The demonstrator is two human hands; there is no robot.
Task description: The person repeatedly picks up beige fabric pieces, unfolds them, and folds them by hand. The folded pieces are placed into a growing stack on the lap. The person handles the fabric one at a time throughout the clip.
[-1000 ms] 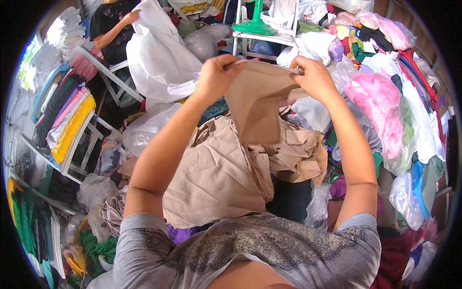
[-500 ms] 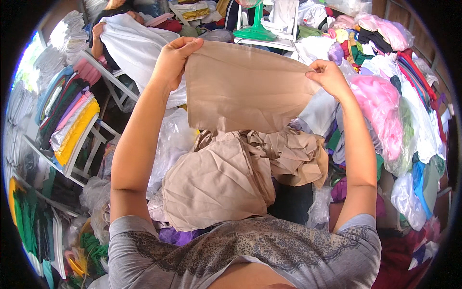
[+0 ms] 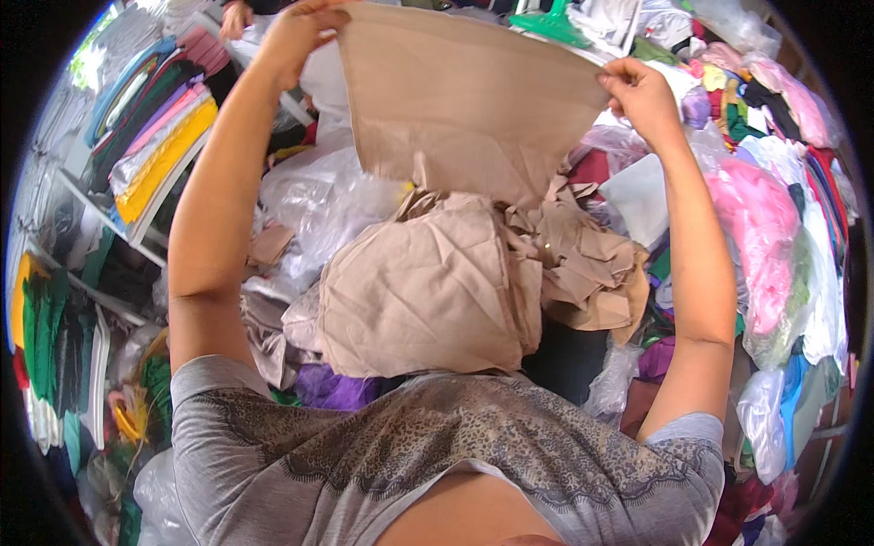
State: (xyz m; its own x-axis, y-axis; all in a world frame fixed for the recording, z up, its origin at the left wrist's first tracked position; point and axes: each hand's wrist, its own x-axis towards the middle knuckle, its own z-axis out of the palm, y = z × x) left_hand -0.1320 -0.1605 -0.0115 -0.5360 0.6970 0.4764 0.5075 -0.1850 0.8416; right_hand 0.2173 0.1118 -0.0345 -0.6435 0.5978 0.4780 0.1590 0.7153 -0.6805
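Currently, left hand (image 3: 296,41) and right hand (image 3: 645,100) pinch a broad tan cloth panel (image 3: 464,100), apparently for spreading; lowering would need even tension.

Tan cloth (image 3: 469,96), held up, spread wide, creased

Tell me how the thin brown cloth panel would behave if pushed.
The thin brown cloth panel would likely fold: its lower part is creased. It's probably light: the left hand and right hand merely pinch its upper corners.

Folded yellow cloth (image 3: 167,162) lies left, a pink bundle (image 3: 757,238) right.
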